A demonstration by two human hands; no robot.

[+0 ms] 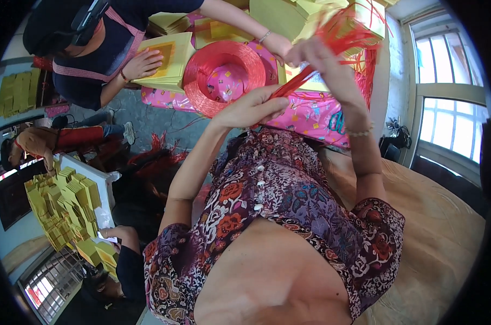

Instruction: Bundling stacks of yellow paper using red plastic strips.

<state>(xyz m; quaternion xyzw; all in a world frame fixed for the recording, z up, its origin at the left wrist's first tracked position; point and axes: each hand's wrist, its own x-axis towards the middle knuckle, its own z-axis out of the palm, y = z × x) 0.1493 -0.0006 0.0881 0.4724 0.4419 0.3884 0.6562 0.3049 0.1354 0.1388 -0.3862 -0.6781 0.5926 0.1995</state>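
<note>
A bundle of red plastic string (296, 81) stretches between my two hands over the table's near edge. My left hand (250, 108) is closed round its lower end, thumb lying along the strands. Higher and to the right, my right hand (324, 67), with a beaded bracelet at the wrist, is closed on the same bundle; its fingers are somewhat blurred. Loose red ends (351, 30) fan out beyond it, smeared by motion. Just left of the bundle lies a big ring-shaped coil of red string (196, 76).
Pink patterned sheeting (310, 116) covers the table. A co-worker's hand (145, 62) rests on a yellow paper stack (175, 67); the other hand (278, 47) is near mine. More red strands (369, 76) hang at the right. Other people work by a table of yellow stacks (66, 200).
</note>
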